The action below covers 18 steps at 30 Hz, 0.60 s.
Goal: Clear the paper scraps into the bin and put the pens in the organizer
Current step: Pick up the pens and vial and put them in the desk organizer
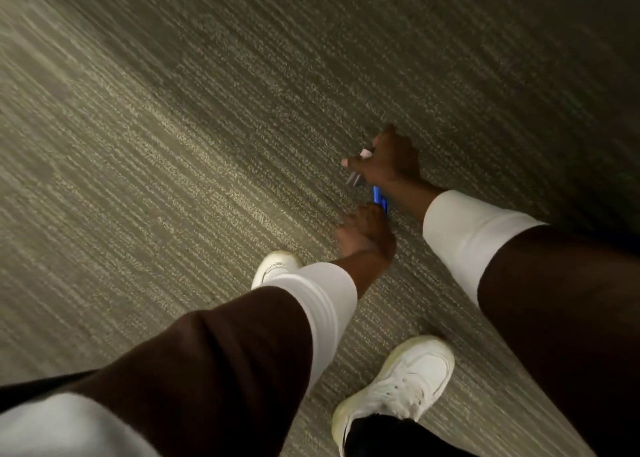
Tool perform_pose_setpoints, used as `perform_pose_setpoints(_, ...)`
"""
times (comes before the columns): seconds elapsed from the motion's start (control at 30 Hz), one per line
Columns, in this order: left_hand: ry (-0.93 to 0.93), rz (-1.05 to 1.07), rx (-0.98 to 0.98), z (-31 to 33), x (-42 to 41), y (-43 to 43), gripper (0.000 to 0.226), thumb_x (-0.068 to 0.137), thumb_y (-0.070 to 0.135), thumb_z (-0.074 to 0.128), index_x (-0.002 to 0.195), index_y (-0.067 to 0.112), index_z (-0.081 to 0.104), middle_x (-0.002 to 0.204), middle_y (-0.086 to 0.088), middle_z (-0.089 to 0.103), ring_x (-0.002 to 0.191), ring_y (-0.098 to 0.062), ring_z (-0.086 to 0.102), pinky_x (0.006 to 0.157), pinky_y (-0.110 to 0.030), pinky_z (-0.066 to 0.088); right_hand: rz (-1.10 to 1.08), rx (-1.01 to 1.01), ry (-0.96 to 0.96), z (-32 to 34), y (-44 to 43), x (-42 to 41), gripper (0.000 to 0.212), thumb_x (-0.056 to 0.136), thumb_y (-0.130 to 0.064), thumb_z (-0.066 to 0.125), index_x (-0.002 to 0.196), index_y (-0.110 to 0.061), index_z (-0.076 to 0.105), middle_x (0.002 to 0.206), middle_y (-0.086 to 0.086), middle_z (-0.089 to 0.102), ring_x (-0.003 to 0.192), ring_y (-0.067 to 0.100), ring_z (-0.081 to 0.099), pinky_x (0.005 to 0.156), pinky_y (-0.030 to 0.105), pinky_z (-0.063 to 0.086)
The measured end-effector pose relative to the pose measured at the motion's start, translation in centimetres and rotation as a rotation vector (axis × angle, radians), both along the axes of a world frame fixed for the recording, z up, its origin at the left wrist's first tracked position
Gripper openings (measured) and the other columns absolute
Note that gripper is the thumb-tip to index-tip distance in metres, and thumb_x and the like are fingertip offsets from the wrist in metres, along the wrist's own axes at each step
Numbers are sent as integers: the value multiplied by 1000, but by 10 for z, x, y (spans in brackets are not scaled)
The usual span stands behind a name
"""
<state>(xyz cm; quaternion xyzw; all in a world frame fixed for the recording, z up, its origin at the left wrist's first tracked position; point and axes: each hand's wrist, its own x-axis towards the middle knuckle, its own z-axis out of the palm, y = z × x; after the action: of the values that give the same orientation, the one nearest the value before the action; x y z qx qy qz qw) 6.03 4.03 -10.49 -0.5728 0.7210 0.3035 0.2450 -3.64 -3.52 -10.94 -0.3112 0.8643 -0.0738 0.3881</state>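
Above carpeted floor (173, 144), the right hand (389, 160) has its fingers (360, 165) clenched around pens (354, 178). The left hand (367, 234) meets a blue pen (379, 198) at its fingertips; whether it grips is unclear.

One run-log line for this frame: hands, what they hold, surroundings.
right hand: closed on pens | left hand: at blue pen, grip unclear | carpet | bin, organizer: out of view

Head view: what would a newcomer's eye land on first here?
Two hands low over the striped carpet, right of centre. The right hand has a closed grip on pale pen-like items, while the left hand reaches a blue pen beside it. White sneakers stand below.
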Motion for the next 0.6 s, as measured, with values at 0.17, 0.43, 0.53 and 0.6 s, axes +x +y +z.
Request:
perform_pose_setpoints(0.17, 44, 38, 36, 1, -3, 3, 35, 100, 31, 63, 130, 13, 64, 129, -9, 69, 125, -35, 65, 95, -46, 54, -55, -18, 4, -5, -3, 13, 76, 78, -35, 88, 137, -5, 51, 131, 15, 69, 122, 34, 66, 100, 44, 56)
perform_pose_setpoints(0.43, 60, 129, 71, -1, -6, 8, 31, 98, 20, 63, 128, 13, 66, 126, -12, 70, 120, -36, 68, 93, -46, 56, -313, -200, -18, -3, 22, -3, 49, 70, -27, 94, 106, -15, 64, 110, 5, 77, 98, 24, 74, 81, 33, 57)
perform_pose_setpoints(0.53, 74, 214, 75, -3, -8, 13, 22, 96, 18, 68, 118, 16, 71, 117, -10, 74, 112, -34, 73, 86, -43, 58, -373, -258, -21, 2, 34, -13, 49, 70, -25, 94, 107, -15, 64, 106, 4, 77, 96, 23, 75, 86, 40, 61)
perform_pose_setpoints(0.6, 81, 246, 85, -2, -9, 15, 23, 93, 17, 72, 115, 17, 72, 114, -8, 76, 109, -33, 74, 83, -41, 58, -401, -301, -37, 7, 42, -20, 48, 71, -22, 94, 106, -16, 63, 103, 2, 77, 93, 20, 75, 81, 36, 62)
